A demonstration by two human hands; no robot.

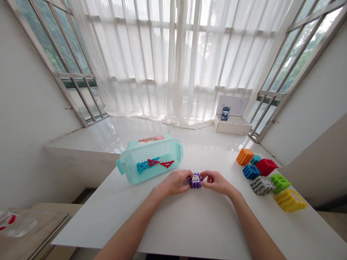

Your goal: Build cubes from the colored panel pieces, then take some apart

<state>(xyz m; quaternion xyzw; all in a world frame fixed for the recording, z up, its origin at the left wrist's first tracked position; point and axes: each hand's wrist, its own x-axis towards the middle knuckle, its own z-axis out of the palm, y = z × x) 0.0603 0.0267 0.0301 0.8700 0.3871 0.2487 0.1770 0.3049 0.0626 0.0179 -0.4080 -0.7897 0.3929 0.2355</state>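
Between my two hands, a small stack of purple interlocking plastic pieces (pixel 195 180) with a white window-grid piece on top sits at the middle of the white table (pixel 206 224). My left hand (pixel 177 181) grips its left side, thumb at the front and fingers behind. From the right, my right hand (pixel 215 181) pinches the stack's edge with bent thumb and forefinger. Left of the hands, a tilted pale turquoise plastic bin (pixel 151 173) holds loose blue pieces (pixel 143 165), red pieces (pixel 166 164) and a whitish grid piece.
Stacks of similar pieces stand at the table's right: orange (pixel 245 156), red (pixel 267 167), blue (pixel 251 172), grey (pixel 262 185), green (pixel 280 183) and yellow (pixel 290 200). Behind, a phone (pixel 225 113) leans in an open white box (pixel 233 126) on the sill. A clear plastic bottle (pixel 18 224) lies lower left.
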